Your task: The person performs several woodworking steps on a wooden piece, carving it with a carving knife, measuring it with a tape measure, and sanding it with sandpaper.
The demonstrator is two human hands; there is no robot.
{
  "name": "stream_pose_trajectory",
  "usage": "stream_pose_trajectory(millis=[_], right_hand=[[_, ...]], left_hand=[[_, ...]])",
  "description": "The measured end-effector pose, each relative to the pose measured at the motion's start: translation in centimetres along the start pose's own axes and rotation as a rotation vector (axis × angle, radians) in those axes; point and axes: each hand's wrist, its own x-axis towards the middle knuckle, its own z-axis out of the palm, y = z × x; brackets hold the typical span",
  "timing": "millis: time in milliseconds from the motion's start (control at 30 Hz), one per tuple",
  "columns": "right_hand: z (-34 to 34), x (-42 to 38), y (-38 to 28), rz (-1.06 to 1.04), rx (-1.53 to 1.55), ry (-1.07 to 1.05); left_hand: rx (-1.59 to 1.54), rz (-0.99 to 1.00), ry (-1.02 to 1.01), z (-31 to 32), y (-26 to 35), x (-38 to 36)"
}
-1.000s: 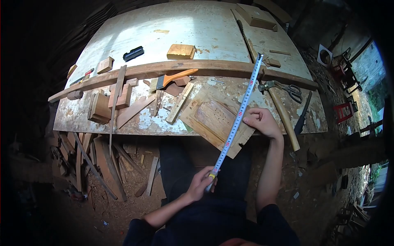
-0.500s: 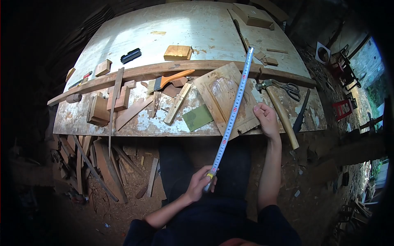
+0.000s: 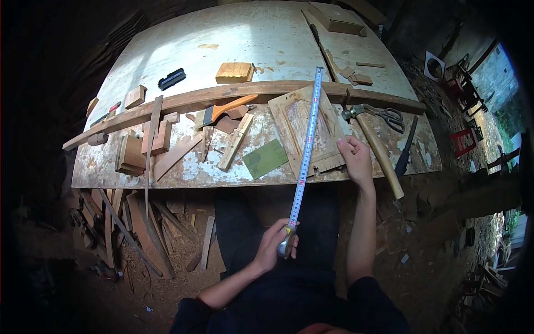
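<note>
My left hand [image 3: 272, 245] is wrapped round the case of a tape measure [image 3: 305, 158], held low in front of my lap. The tape's blade is drawn out and stretches away over a small framed wooden panel [image 3: 329, 125], past its far edge. My right hand [image 3: 357, 160] grips this panel at its right edge, thumb on top. The panel has a recessed, stained middle and lies at an angle near the bench's front edge. Left of it is a green sandpaper sheet [image 3: 264, 159]. A hammer [image 3: 379, 150] lies just right of my right hand.
A long wooden beam [image 3: 183, 103] crosses the workbench [image 3: 200, 55] behind the panel. A paintbrush [image 3: 231, 107], wood blocks [image 3: 131, 153] and a thin strip [image 3: 150, 145] lie to the left. Scissors [image 3: 394, 119] and a dark-handled tool [image 3: 405, 156] are at right. Offcuts [image 3: 147, 222] lean below the bench.
The tape's far end has swung left, and the blade now stands more upright across the panel. The panel has turned slightly under my right hand. Both hands keep their holds.
</note>
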Motion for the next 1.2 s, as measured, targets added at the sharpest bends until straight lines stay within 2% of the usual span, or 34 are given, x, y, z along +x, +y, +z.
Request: stream_pose_trajectory(millis=[200,567,1200], right_hand=[[0.4,-0.1,-0.6,0.018,0.033,0.015],[0.9,-0.4,-1.1,-0.003,0.032,0.053],[0.4,-0.5,-0.5,-0.047,0.071,0.103]], left_hand=[[-0.036,-0.054,-0.045,0.5,0.0,-1.3],[-0.037,-0.033,-0.021,-0.3,-1.0,-3.4],[0.05,-0.028,-0.035,0.5,-1.5,-1.6]])
